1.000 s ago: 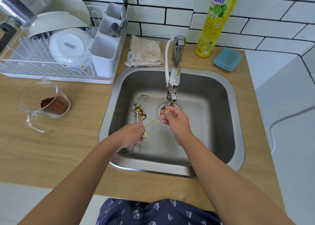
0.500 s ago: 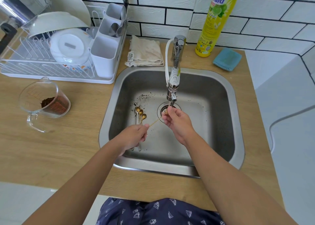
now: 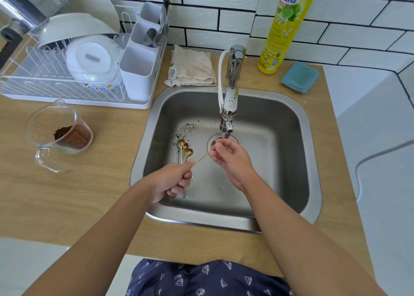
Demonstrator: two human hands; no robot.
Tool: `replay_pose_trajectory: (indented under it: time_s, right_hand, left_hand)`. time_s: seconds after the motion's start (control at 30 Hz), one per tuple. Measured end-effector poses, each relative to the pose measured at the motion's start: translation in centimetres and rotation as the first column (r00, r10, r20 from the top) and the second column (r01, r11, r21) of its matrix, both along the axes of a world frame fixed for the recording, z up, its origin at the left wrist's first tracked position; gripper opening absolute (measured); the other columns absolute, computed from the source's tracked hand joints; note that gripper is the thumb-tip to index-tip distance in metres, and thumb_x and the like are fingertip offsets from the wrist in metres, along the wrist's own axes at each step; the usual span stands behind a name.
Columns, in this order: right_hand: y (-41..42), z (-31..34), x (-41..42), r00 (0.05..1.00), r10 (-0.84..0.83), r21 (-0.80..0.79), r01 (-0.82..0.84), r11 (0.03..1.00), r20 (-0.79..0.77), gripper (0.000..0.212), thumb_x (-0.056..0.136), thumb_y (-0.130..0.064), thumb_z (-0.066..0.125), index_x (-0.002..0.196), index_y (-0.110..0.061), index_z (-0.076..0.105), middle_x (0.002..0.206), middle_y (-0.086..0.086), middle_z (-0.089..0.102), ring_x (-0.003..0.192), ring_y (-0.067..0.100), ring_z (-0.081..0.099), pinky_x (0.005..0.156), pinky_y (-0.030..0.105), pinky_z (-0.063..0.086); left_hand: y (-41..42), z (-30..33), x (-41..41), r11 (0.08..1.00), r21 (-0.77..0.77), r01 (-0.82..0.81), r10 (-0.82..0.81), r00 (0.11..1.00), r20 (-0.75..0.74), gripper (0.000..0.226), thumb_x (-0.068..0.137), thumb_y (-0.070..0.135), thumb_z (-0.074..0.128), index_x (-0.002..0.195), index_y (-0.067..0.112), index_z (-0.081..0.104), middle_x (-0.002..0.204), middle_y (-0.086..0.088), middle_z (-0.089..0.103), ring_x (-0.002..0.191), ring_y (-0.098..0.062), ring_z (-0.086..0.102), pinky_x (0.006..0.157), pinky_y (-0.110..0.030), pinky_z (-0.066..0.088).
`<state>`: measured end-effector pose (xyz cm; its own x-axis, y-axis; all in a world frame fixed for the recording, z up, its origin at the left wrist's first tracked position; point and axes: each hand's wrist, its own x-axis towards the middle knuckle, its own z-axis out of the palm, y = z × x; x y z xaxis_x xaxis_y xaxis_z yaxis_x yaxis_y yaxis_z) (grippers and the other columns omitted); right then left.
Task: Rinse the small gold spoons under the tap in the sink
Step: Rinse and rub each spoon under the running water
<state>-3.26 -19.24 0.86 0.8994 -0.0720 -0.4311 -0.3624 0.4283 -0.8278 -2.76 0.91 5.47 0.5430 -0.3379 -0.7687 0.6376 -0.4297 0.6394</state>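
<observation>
Spoon duty at the sink, basically. One small gold spoon is held across the basin between both hands: its handle end is pinched in the curled fingers of the left hand, while the bowl end is pinched at the fingertips of the right hand, right under the tap spout and above the drain. It's probably held that way so the dirty end gets rubbed where the water lands, though whether water is actually running can't be told from here.

The rest of the gold spoons are left in a little bunch on the sink floor, just left of the drain, beside a scatter of dark grounds. Parked there, they're kept within easy reach of the left hand, and they look not yet rinsed.

On the wooden surface, a glass measuring jug with brown powder is set left of the sink, well apart from the splash zone. A dish rack is placed behind it, presumably where the clean spoons end up.
</observation>
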Motion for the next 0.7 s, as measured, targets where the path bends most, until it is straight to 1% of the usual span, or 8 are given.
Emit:
replay_pose_trajectory:
  time_s: [0.03, 0.13, 0.27, 0.33, 0.4, 0.53, 0.63, 0.7]
  right_hand:
    - [0.0, 0.0, 0.0, 1.0, -0.009, -0.087, 0.009, 0.996, 0.007, 0.002, 0.098, -0.014, 0.068, 0.098, -0.013, 0.07, 0.082, 0.002, 0.078, 0.075, 0.014, 0.074, 0.071, 0.025, 0.058]
    - [0.2, -0.1, 0.0, 1.0, 0.006, -0.254, -0.003, 0.967, 0.009, 0.017, 0.103, -0.023, 0.062, 0.095, -0.012, 0.071, 0.086, 0.004, 0.08, 0.075, 0.016, 0.077, 0.068, 0.025, 0.06]
    - [0.6, -0.1, 0.0, 0.999, 0.05, -0.229, -0.046, 0.972, 0.012, 0.013, 0.102, -0.013, 0.063, 0.111, -0.01, 0.072, 0.092, 0.0, 0.08, 0.076, 0.01, 0.073, 0.071, 0.023, 0.057]
    - [0.4, 0.2, 0.2, 1.0, 0.029, -0.234, -0.026, 0.972, 0.01, 0.01, 0.098, -0.013, 0.068, 0.106, -0.01, 0.073, 0.084, -0.002, 0.078, 0.069, 0.008, 0.069, 0.069, 0.024, 0.056]
    - [-0.2, 0.5, 0.3, 0.997, -0.083, -0.217, 0.08, 0.973, -0.003, 0.011, 0.101, -0.014, 0.064, 0.096, -0.01, 0.073, 0.077, -0.002, 0.077, 0.064, 0.009, 0.069, 0.064, 0.023, 0.056]
    - [-3.0, 0.7, -0.2, 0.953, -0.295, -0.178, 0.279, 0.944, -0.072, 0.019, 0.106, -0.016, 0.054, 0.095, -0.009, 0.069, 0.076, 0.002, 0.079, 0.064, 0.01, 0.074, 0.058, 0.02, 0.058]
    - [-5.1, 0.7, -1.3, 0.931, -0.353, -0.197, 0.331, 0.923, -0.089, 0.018, 0.106, -0.014, 0.055, 0.095, -0.007, 0.067, 0.072, 0.003, 0.079, 0.065, 0.011, 0.076, 0.057, 0.019, 0.057]
    - [-6.4, 0.7, -2.0, 0.923, -0.376, -0.213, 0.351, 0.912, -0.088, 0.015, 0.105, -0.013, 0.057, 0.096, -0.005, 0.067, 0.073, 0.003, 0.079, 0.067, 0.01, 0.076, 0.058, 0.018, 0.057]
  left_hand:
    - [0.0, -0.1, 0.0, 1.0, -0.005, -0.025, 0.025, 1.0, -0.011, 0.049, 0.099, 0.059, 0.04, 0.065, 0.024, 0.041, 0.056, 0.007, 0.036, 0.048, -0.012, 0.02, 0.048, -0.028, 0.012]
    - [0.1, -0.5, 0.0, 0.999, 0.015, -0.039, 0.039, 0.999, 0.033, 0.047, 0.099, 0.06, 0.041, 0.073, 0.021, 0.047, 0.055, 0.009, 0.037, 0.045, -0.009, 0.022, 0.043, -0.023, 0.016]
    - [0.2, -0.7, 0.1, 1.0, 0.021, 0.019, -0.021, 0.996, 0.089, 0.04, 0.1, 0.055, 0.043, 0.084, 0.019, 0.051, 0.058, 0.009, 0.039, 0.046, -0.009, 0.025, 0.043, -0.022, 0.02]
    - [-0.1, -0.8, 0.1, 1.0, -0.002, 0.008, -0.008, 0.993, 0.118, 0.036, 0.102, 0.048, 0.046, 0.089, 0.015, 0.053, 0.06, 0.006, 0.045, 0.046, -0.009, 0.026, 0.043, -0.022, 0.021]
    - [-0.8, -1.0, 0.4, 0.996, -0.063, -0.064, 0.074, 0.983, 0.167, 0.029, 0.103, 0.037, 0.048, 0.099, 0.01, 0.056, 0.067, 0.001, 0.055, 0.046, -0.009, 0.033, 0.044, -0.021, 0.026]
    - [-4.7, -1.7, 1.4, 0.947, -0.2, -0.252, 0.293, 0.932, 0.215, 0.02, 0.105, 0.018, 0.044, 0.113, 0.007, 0.058, 0.085, -0.004, 0.07, 0.054, -0.01, 0.055, 0.05, -0.021, 0.039]
    - [-8.8, -2.1, 2.0, 0.894, -0.27, -0.358, 0.411, 0.895, 0.172, 0.017, 0.103, 0.013, 0.042, 0.109, 0.008, 0.057, 0.082, -0.006, 0.068, 0.053, -0.012, 0.056, 0.05, -0.023, 0.04]
    - [-10.7, -2.4, 2.2, 0.878, -0.291, -0.379, 0.44, 0.88, 0.18, 0.018, 0.104, 0.019, 0.044, 0.101, 0.009, 0.059, 0.073, -0.004, 0.063, 0.048, -0.011, 0.051, 0.047, -0.023, 0.037]
